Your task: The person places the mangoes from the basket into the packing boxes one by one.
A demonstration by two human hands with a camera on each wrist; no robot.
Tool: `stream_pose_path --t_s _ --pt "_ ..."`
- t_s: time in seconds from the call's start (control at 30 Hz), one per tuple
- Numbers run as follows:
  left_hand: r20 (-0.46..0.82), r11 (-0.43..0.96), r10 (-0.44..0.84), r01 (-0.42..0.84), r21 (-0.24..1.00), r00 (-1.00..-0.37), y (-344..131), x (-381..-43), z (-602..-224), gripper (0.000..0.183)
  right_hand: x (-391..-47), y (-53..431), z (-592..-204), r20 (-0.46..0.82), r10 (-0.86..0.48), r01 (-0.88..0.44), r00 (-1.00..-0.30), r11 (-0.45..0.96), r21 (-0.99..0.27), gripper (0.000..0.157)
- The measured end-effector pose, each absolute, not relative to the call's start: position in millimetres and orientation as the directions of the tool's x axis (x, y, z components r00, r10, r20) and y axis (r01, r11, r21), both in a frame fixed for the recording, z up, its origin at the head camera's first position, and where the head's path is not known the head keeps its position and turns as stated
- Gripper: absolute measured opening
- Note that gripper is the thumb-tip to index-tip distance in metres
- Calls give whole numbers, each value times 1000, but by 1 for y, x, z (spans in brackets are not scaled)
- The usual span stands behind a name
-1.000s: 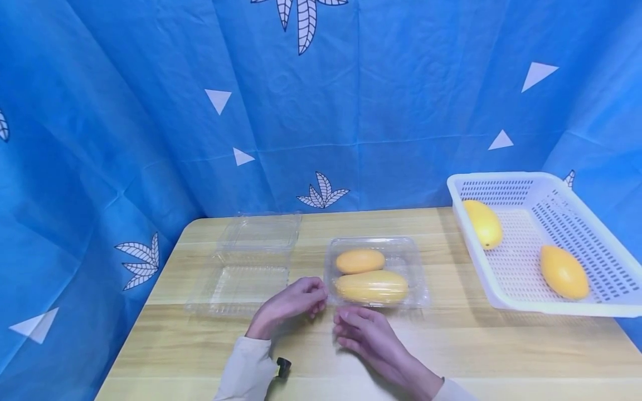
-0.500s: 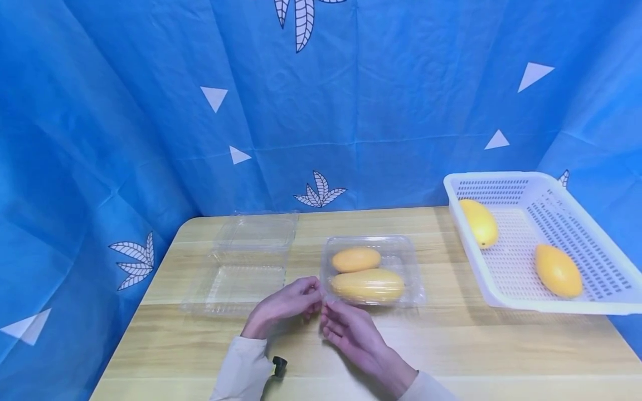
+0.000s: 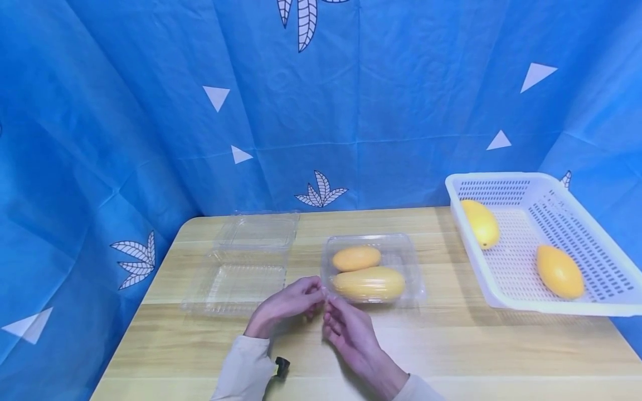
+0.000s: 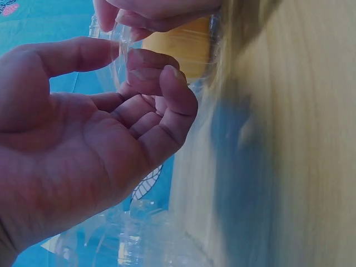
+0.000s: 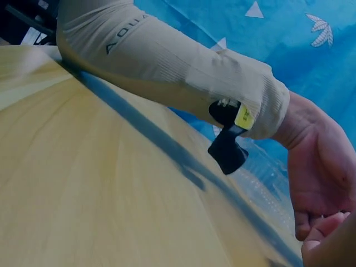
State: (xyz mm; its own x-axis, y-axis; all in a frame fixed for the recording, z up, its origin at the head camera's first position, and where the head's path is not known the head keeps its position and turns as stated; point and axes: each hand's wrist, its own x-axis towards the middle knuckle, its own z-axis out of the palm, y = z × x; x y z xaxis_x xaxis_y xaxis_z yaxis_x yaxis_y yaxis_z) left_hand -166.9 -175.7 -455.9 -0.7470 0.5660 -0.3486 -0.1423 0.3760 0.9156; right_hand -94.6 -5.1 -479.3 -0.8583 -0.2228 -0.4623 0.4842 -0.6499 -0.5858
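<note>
A lidded clear plastic clamshell box (image 3: 401, 259) sits mid-table with two mangoes inside, a smaller orange one (image 3: 356, 258) and a longer yellow one (image 3: 368, 284). My left hand (image 3: 293, 301) pinches the rim at its front left corner between thumb and index finger, the other fingers curled below. At that same corner, the fingertips of my right hand (image 3: 353, 338) pinch the edge beside the left ones. In the left wrist view the clear rim (image 4: 118, 53) shows between the left thumb and finger. The right fingertips are mostly hidden in the right wrist view.
Left of the box lies a second clear clamshell box (image 3: 247, 281) with its lid (image 3: 258, 231) folded back. On the right a white perforated basket (image 3: 476, 273) holds two more mangoes (image 3: 560, 272). A blue patterned curtain (image 3: 401, 100) hangs behind the wooden table (image 3: 476, 356).
My right hand has moved left and slightly up, from just off the box's front to its front left corner, and now pinches the edge there. The left hand stays almost in place.
</note>
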Motion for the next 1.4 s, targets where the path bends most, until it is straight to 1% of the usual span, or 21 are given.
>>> stream_pose_path --t_s 0.2,0.43,0.7,0.97,1.17,1.4 --pt "-342 363 559 -147 920 -756 -173 -166 -456 16 -95 -9 -478 -489 -165 471 -856 -638 -609 17" --pt "-327 344 534 -153 926 -779 -169 -167 -457 17 -100 -8 -479 -524 -147 490 -839 -624 -609 12" --pt "-318 322 520 -162 933 -793 -169 -167 -457 16 -103 -11 -481 -529 -114 483 -841 -601 -637 6" --pt "-307 306 525 -161 938 -794 -170 -168 -458 14 -105 -13 -481 -541 -83 481 -837 -584 -654 9" --pt "-304 299 532 -161 941 -790 -170 -169 -461 12 -106 -13 -480 -536 -80 476 -841 -581 -660 9" --pt "-313 290 532 -178 940 -786 -169 -170 -464 13 -107 -13 -479 -528 -76 467 -846 -586 -662 13"
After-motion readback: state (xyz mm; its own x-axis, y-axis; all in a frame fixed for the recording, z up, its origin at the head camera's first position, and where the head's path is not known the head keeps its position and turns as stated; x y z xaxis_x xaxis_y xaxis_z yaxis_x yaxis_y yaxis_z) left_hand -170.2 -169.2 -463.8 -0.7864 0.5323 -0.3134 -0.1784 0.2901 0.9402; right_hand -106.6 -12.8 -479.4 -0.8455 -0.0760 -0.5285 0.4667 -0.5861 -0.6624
